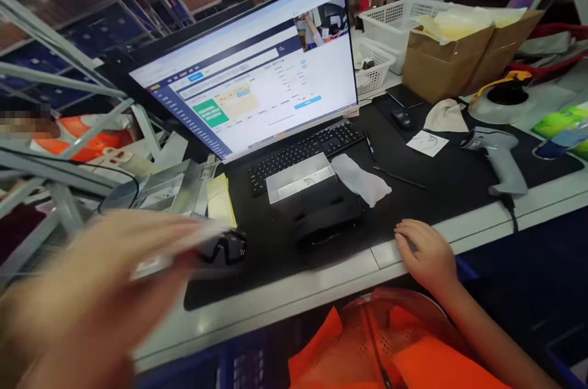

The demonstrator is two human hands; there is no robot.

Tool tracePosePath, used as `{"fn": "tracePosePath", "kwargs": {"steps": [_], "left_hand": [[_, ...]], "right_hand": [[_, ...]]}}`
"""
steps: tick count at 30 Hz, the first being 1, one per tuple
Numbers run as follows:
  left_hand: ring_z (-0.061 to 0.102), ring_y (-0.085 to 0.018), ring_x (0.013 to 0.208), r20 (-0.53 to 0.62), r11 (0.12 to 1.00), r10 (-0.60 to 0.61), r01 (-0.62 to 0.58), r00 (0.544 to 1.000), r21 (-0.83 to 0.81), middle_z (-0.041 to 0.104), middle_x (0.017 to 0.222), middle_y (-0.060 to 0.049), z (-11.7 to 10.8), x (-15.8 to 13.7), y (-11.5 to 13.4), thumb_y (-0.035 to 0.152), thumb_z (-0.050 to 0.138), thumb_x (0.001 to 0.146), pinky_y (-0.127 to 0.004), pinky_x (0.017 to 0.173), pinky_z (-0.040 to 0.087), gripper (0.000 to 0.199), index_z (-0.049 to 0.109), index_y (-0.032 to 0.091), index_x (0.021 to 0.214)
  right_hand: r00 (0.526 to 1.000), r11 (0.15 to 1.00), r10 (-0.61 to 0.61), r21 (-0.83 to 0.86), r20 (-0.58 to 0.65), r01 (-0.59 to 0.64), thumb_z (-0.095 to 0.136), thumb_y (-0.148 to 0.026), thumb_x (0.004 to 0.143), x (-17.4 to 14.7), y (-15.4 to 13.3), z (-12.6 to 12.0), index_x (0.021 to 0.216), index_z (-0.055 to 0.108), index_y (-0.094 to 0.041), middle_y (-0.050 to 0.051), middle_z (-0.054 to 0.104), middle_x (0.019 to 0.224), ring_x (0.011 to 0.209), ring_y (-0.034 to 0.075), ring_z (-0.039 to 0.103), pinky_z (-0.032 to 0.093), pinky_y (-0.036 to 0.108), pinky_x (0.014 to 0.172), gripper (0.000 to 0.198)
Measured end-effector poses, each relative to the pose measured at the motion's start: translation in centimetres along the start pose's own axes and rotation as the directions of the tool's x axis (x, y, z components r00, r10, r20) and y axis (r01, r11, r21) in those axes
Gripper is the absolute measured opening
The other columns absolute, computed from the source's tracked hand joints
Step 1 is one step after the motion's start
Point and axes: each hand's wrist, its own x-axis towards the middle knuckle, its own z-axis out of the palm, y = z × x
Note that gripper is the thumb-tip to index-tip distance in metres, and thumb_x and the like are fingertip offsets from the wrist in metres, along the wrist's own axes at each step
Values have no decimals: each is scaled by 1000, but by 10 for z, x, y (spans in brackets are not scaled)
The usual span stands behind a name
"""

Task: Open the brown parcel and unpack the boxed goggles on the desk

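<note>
My left hand [92, 297] is raised close to the camera at lower left, blurred by motion, its fingers closed on a thin pale packet [184, 245]. Dark sunglasses [225, 249] lie on the black mat [441, 193] just beyond it. My right hand [425, 251] rests palm down at the mat's front edge, fingers loosely spread, holding nothing. A black case [326, 214] with a grey lid [301, 177] sits between the hands, a white cloth pouch [362, 181] beside it. Behind them are a black keyboard [303, 150] and a lit monitor [257, 83].
A grey barcode scanner [500, 159] lies at right, near a mouse [402, 118], a pen [399, 177] and a small white card [427, 144]. Cardboard boxes [441, 61] and white baskets [390, 21] stand behind. Silver bags [165, 190] and yellow notes [219, 199] lie left. An orange vest [404, 346] is below.
</note>
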Motion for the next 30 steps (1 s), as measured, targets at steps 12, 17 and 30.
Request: {"fn": "tracePosePath", "kwargs": {"steps": [12,17,30], "left_hand": [[54,-11,77,-121,959,35,-67,992,-275,69,97,7,91,1,82,21,67,94,-30,69,39,18,61,23,111],[53,-15,84,-30,977,16,-22,999,-212,67,98,1,98,9,79,28,63,97,-33,73,41,17,69,20,111],[37,-39,140,263,993,20,10,965,-114,30,159,-15,99,-28,73,33,79,74,-60,107,36,24,65,15,79]], "right_hand": [[998,998,-59,7,21,59,57,-20,95,-2,2,-4,98,65,-16,4,68,104,109,22,61,46,39,94,9],[999,999,-49,-3,23,49,57,-19,95,-1,1,-4,97,65,-16,4,68,104,109,22,61,46,38,94,9],[999,999,-38,23,33,37,58,-17,94,-2,-1,-5,101,63,-18,3,67,107,111,22,60,47,40,93,9]]}}
